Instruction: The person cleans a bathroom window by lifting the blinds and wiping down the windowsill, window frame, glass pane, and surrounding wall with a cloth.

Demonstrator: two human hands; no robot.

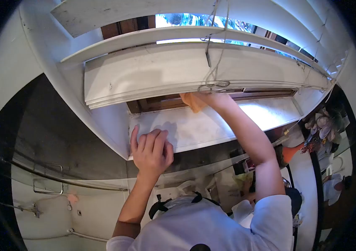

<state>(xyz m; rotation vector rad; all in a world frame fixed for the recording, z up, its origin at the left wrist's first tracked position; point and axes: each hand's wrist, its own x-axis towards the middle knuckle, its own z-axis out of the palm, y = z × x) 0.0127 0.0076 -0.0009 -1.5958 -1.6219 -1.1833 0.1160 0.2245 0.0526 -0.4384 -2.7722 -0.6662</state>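
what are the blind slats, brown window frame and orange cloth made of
The slats: painted wood or plastic, smooth off-white with smudges. The frame: probably wood, stained or varnished, judging by its brown colour and stepped edges. The cloth: matte fabric, as its soft folds suggest; which fibre, I can't tell.

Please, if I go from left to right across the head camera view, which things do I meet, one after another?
Metal towel rail → left hand → orange cloth → right hand → orange flared object → bunch of flowers.
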